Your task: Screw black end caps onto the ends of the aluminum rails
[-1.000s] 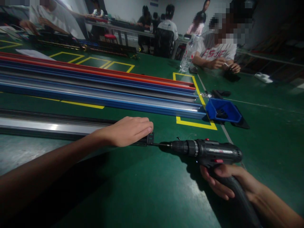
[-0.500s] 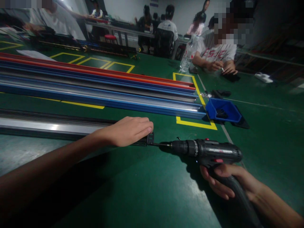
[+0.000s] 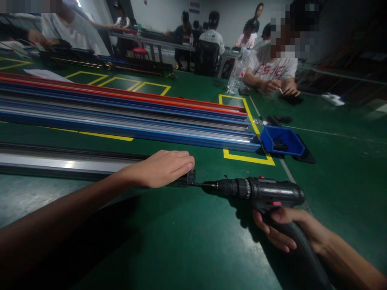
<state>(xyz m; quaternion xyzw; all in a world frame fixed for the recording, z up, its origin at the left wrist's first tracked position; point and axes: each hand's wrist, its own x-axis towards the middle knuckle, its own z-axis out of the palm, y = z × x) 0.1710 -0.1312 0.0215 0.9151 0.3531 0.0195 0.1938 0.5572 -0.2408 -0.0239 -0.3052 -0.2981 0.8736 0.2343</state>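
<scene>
My left hand [image 3: 165,167] lies flat, fingers stretched out, on the right end of a long dark and silver rail [image 3: 69,164] that runs leftward across the green table [image 3: 187,237]. A small black end piece [image 3: 190,178] sits at the rail's tip, just past my fingertips. My right hand [image 3: 284,227] is wrapped round the grip of a black cordless drill [image 3: 266,195]. The drill lies level, and its bit [image 3: 198,184] meets the end piece.
Several long blue, silver and orange rails [image 3: 127,117] lie side by side behind my rail. A blue bin [image 3: 282,141] with dark parts stands at their right end. A clear bottle [image 3: 236,74] and a seated person's hands [image 3: 279,86] are farther back. Yellow lines mark the table.
The view has shifted slightly down and left. My hands, the rail and the drill keep their positions relative to one another.
</scene>
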